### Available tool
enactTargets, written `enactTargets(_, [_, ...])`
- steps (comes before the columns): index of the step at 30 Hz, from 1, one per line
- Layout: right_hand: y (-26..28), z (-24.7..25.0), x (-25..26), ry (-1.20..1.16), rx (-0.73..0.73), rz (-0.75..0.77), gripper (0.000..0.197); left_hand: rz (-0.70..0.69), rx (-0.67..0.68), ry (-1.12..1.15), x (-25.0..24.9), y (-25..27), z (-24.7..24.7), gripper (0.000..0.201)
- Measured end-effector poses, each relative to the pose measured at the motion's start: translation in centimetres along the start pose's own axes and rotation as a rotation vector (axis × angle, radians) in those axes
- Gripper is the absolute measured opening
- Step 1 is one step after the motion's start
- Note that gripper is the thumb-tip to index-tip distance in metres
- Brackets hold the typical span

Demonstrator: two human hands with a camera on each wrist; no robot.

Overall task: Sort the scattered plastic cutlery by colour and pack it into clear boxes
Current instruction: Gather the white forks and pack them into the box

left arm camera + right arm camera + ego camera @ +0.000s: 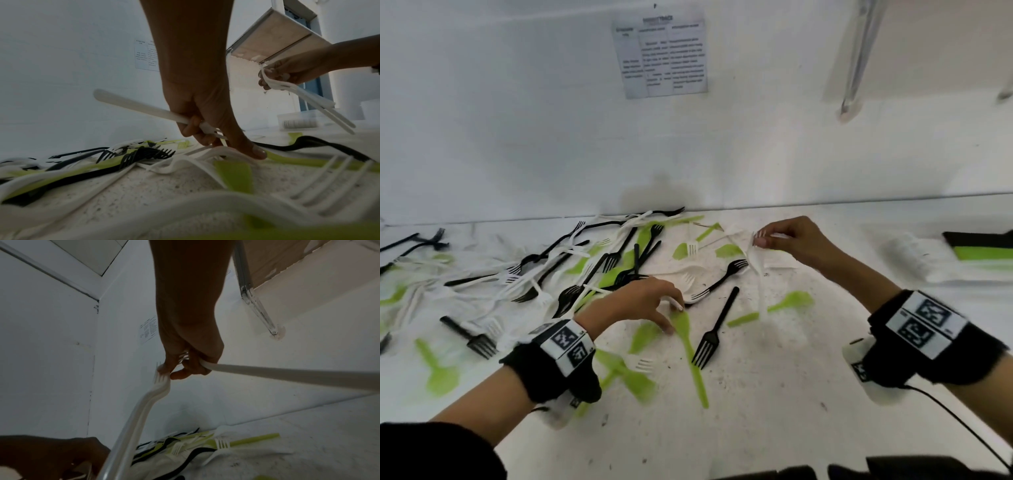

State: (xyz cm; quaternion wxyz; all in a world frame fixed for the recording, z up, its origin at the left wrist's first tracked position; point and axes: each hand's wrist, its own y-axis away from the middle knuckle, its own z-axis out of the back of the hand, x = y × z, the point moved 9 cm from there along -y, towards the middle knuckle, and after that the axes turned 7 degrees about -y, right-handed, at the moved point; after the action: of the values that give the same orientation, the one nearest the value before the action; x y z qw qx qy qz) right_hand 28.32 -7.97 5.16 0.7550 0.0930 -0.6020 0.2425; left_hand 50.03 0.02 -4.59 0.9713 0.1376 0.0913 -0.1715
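Observation:
White, black and green plastic forks lie scattered on the white table (791,394). My left hand (671,317) reaches down among them. Its curled fingers grip a white fork (139,107), and its fingertips touch another white fork (205,155) lying on the table beside a green fork (690,346). My right hand (760,240) is raised above the table and holds a few white forks (756,270) by their heads. Two of these white forks (144,405) hang down from its fingertips. A third white fork (287,374) sticks out sideways from the palm.
A clear box (914,255) with white pieces stands at the right, beside stacked black and green cutlery (983,248). The thickest pile of forks (571,267) lies left of centre against the wall. A black fork (717,325) lies between my hands. A paper sheet (661,54) hangs on the wall.

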Motion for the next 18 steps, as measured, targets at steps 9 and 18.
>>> enactTargets(9, [-0.4, -1.7, -2.5, 0.320, 0.032, -0.024, 0.024, 0.045, 0.025, -0.083, 2.0, 1.0, 0.0, 0.051])
enactTargets(18, [-1.2, -1.1, -1.6, -0.054, -0.065, -0.059, 0.009, 0.036, -0.216, 0.193, 2.2, 1.9, 2.2, 0.018])
